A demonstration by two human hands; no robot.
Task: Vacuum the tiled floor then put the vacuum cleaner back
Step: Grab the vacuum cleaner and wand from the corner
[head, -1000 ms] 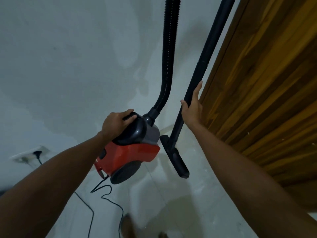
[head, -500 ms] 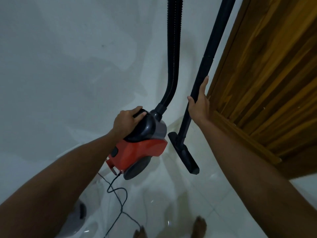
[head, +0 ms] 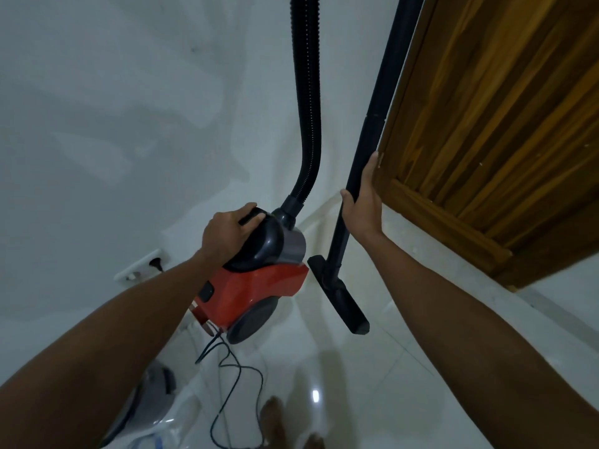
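The left hand (head: 228, 233) has its fingers (head: 251, 217) curled over the black top handle of the red vacuum cleaner (head: 256, 286), which hangs clear of the tiled floor (head: 405, 377) below them. The right hand (head: 363, 205) wraps the black wand (head: 376, 124), thumb on its near side, fingers behind it; the floor nozzle (head: 340, 299) sits just below that grip. The ribbed hose (head: 306, 108) rises between the two hands, and the cord (head: 233, 384) trails beneath the left fingers. A wooden door (head: 502, 124) stands just beyond the right fingers

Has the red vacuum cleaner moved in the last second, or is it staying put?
Cannot tell. The head camera itself swung, so the wooden door shifted too. The red vacuum cleaner keeps the same place beside the wand, carried by the left hand.
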